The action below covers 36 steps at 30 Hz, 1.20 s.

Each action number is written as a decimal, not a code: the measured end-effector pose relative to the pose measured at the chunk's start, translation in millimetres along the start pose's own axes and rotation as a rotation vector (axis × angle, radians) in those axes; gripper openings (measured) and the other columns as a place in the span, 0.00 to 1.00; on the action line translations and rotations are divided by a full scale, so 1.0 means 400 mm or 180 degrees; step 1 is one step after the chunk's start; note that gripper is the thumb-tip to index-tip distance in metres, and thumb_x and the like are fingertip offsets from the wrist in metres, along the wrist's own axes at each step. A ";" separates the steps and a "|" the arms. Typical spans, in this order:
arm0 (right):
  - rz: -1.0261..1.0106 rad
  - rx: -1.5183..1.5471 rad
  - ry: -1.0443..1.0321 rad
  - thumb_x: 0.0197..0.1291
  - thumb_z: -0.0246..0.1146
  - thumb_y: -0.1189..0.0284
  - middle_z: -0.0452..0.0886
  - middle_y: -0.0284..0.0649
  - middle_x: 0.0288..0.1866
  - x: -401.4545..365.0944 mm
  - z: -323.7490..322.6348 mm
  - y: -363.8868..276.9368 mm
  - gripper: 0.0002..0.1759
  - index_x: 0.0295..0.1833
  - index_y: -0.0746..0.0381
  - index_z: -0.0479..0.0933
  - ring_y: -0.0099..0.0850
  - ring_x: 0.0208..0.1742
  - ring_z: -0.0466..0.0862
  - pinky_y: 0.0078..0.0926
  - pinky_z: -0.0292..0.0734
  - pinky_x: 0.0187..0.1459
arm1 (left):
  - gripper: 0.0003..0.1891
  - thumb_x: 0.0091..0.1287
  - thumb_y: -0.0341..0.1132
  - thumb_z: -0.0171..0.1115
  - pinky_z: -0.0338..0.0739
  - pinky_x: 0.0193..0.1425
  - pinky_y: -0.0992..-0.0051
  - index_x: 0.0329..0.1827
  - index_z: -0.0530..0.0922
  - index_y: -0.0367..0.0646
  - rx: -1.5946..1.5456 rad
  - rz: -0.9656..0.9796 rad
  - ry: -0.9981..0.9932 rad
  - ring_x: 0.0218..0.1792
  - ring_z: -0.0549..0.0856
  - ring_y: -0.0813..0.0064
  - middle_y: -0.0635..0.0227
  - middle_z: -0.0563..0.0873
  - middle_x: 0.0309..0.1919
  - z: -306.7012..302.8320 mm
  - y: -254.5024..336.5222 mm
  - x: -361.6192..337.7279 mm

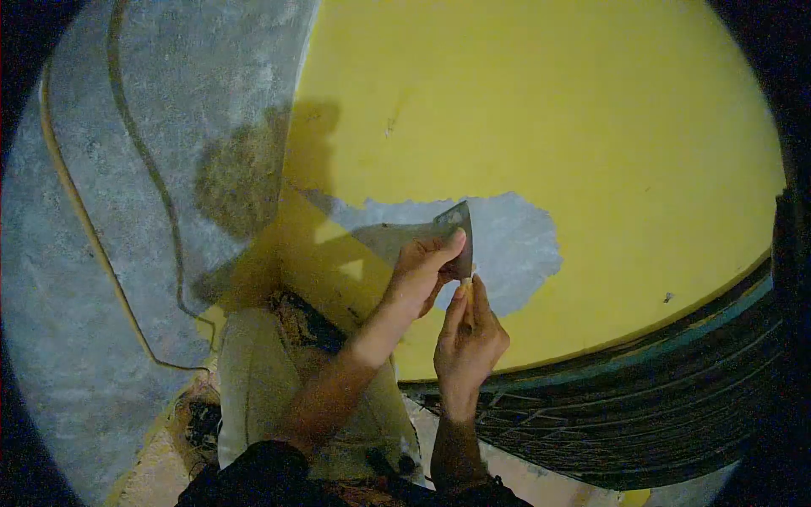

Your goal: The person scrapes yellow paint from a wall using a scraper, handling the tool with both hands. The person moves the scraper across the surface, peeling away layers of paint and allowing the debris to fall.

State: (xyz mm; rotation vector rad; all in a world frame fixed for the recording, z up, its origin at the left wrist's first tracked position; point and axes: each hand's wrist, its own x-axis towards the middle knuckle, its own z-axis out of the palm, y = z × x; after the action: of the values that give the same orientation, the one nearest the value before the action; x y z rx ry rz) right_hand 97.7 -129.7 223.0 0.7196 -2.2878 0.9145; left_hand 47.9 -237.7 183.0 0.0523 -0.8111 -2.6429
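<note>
My left hand (429, 266) is closed round a putty knife (459, 221), thumb on the flat of its dark blade. The wide end of the blade points up and its narrow end points down. Just below, the fingers of my right hand (473, 338) pinch the pale, narrow lower end of the knife; the rest of that end is hidden by the fingers. Both hands are in front of a yellow wall (541, 110), over a bare grey patch (515, 245) with ragged paint edges.
A grey wall (203, 59) meets the yellow one at the left, with a thin pipe or cable (89, 224) running down it. At the lower right is a dark ribbed thing (642, 397). My trousered leg (258, 380) is below my hands.
</note>
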 end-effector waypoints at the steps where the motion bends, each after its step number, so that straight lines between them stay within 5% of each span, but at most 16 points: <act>1: -0.0018 -0.0022 0.0034 0.69 0.60 0.71 0.79 0.51 0.23 0.000 0.004 -0.002 0.17 0.55 0.73 0.79 0.28 0.20 0.77 0.30 0.71 0.25 | 0.14 0.67 0.41 0.68 0.79 0.34 0.74 0.31 0.82 0.39 -0.0003 -0.0006 0.0006 0.27 0.84 0.76 0.67 0.85 0.26 0.001 -0.003 0.003; 8: 0.0177 -0.0075 -0.0019 0.69 0.59 0.71 0.78 0.55 0.23 0.027 0.012 -0.006 0.15 0.53 0.72 0.80 0.30 0.20 0.79 0.30 0.72 0.24 | 0.14 0.67 0.43 0.69 0.77 0.34 0.76 0.30 0.82 0.41 0.0092 0.0050 0.0173 0.27 0.82 0.78 0.69 0.85 0.27 -0.005 -0.002 0.017; 20: -0.0091 0.0035 -0.0275 0.67 0.60 0.72 0.80 0.57 0.25 0.077 0.030 -0.061 0.14 0.51 0.71 0.80 0.48 0.24 0.84 0.36 0.75 0.26 | 0.15 0.66 0.47 0.69 0.76 0.34 0.76 0.35 0.83 0.42 0.0024 0.0016 0.0239 0.28 0.82 0.79 0.72 0.84 0.28 -0.042 0.057 0.042; 24: -0.0153 0.0076 -0.0449 0.67 0.60 0.72 0.80 0.58 0.25 0.064 -0.013 -0.077 0.13 0.51 0.70 0.81 0.47 0.24 0.84 0.36 0.76 0.27 | 0.15 0.66 0.47 0.68 0.79 0.41 0.75 0.38 0.83 0.42 0.0202 0.0102 0.0339 0.34 0.84 0.76 0.69 0.86 0.33 -0.013 0.069 -0.004; 26: -0.0157 0.0080 -0.0366 0.67 0.60 0.72 0.79 0.58 0.25 0.048 -0.029 -0.078 0.13 0.51 0.69 0.81 0.47 0.24 0.84 0.36 0.76 0.27 | 0.15 0.67 0.46 0.68 0.80 0.45 0.74 0.40 0.83 0.41 0.0181 -0.0490 0.0262 0.37 0.85 0.74 0.68 0.87 0.36 -0.015 0.054 -0.015; 36: 0.0072 -0.0866 -0.0372 0.67 0.60 0.69 0.79 0.55 0.22 0.060 -0.004 -0.054 0.12 0.48 0.67 0.81 0.49 0.22 0.82 0.35 0.73 0.24 | 0.15 0.67 0.47 0.68 0.80 0.41 0.73 0.38 0.82 0.43 -0.0489 -0.0727 -0.0148 0.33 0.84 0.75 0.69 0.86 0.32 -0.046 -0.027 0.042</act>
State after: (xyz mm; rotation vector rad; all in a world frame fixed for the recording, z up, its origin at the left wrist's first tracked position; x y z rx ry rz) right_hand 95.6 -148.1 249.3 0.6429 -2.4641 0.5668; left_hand 31.2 -245.2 163.1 0.0454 -0.6479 -2.9239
